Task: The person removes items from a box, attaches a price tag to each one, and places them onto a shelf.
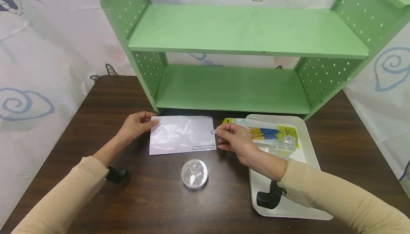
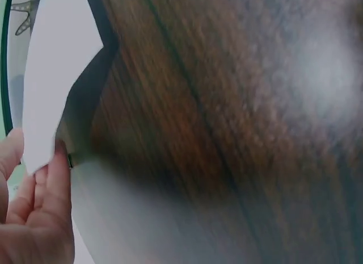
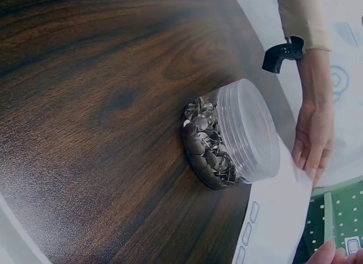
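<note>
My left hand pinches the left edge of a white sheet, thumb on top and fingers beneath. In the left wrist view the sheet bends up off the dark tabletop. Several small blue-outlined labels line its lower right edge. Between thumb and forefinger, my right hand pinches one small label, which overlaps the sheet's right edge in the head view. A round clear jar stands in front of the sheet; the right wrist view shows silver thumbtacks inside it.
A green two-tier shelf stands along the back of the table. Under my right forearm lies a white tray, bearing a pack of blue-and-yellow brushes and a clear glass bottle. Patterned white cloth hangs behind.
</note>
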`<state>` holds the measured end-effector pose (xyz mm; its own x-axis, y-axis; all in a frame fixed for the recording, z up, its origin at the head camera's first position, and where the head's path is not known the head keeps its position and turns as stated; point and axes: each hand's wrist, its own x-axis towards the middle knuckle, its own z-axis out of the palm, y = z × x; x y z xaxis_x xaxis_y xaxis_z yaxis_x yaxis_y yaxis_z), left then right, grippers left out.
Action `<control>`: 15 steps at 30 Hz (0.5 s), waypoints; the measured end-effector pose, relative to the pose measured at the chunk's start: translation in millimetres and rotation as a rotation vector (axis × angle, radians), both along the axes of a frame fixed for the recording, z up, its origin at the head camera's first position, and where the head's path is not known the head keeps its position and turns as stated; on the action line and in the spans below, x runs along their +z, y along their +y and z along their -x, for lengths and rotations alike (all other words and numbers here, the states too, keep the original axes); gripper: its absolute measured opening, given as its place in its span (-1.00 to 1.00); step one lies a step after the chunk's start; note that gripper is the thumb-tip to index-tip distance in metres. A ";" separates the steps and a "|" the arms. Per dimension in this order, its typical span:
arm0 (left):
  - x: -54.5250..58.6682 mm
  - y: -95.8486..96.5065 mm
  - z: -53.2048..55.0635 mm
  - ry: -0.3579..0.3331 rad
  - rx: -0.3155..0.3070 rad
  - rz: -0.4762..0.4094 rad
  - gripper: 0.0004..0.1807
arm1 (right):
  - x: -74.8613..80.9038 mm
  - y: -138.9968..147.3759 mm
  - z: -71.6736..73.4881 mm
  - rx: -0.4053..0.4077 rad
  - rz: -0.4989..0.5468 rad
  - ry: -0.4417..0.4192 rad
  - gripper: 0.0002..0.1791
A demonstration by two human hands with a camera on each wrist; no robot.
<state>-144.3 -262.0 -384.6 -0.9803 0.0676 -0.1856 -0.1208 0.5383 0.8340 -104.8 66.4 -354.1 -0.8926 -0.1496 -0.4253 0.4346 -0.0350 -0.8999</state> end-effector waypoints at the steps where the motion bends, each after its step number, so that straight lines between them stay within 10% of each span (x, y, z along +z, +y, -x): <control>1: 0.8 0.8 -1.3 0.016 0.004 0.037 -0.53 | 0.1 -0.1 -0.1 0.004 -0.004 0.000 -0.84; 9: 9.8 13.4 -18.0 0.214 0.085 0.200 -0.62 | 0.8 -1.1 -0.9 0.022 -0.026 -0.012 -0.82; 15: 29.6 58.4 -31.8 0.226 -0.069 0.054 -0.74 | 3.1 -1.8 -1.7 0.023 -0.036 -0.014 -0.80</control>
<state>-112.5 -203.6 -355.0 -0.9908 0.1317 0.0323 0.1038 0.5837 0.8053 -103.1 64.6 -350.9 -0.8830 -0.1544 -0.4433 0.4477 0.0074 -0.8942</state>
